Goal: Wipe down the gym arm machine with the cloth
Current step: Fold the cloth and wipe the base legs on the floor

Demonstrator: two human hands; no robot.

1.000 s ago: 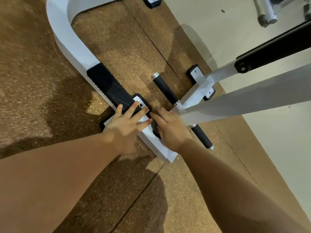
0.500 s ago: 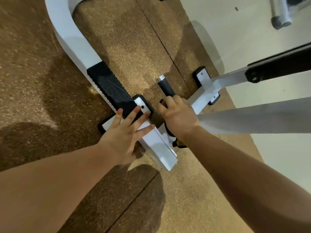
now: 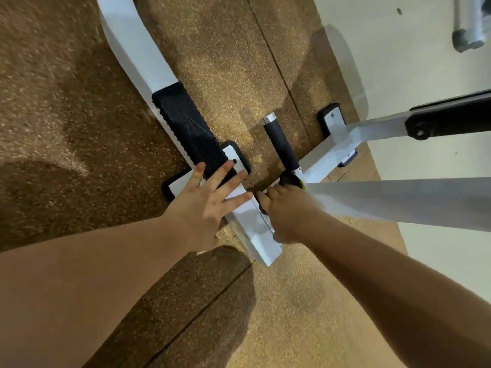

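Left hand (image 3: 202, 205) lay flat, fingers spread, grip wide, on white machine base (image 3: 255, 235). Right hand (image 3: 287, 211), grip curled round dark cloth (image 3: 288, 179), pressed it against base beside black foot peg (image 3: 281, 144).

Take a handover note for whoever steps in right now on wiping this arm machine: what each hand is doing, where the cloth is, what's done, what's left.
Left hand: open, flat on the white base bar, fingertips on the black tread pad.
Right hand: grips the dark cloth, pressed at the joint just below the black foot peg.
Done: cannot tell; no wipe marks show on any surface.
Left: probably the foot peg, tread pad, base bar and sloping white arm; safest to treat all as unwiped.
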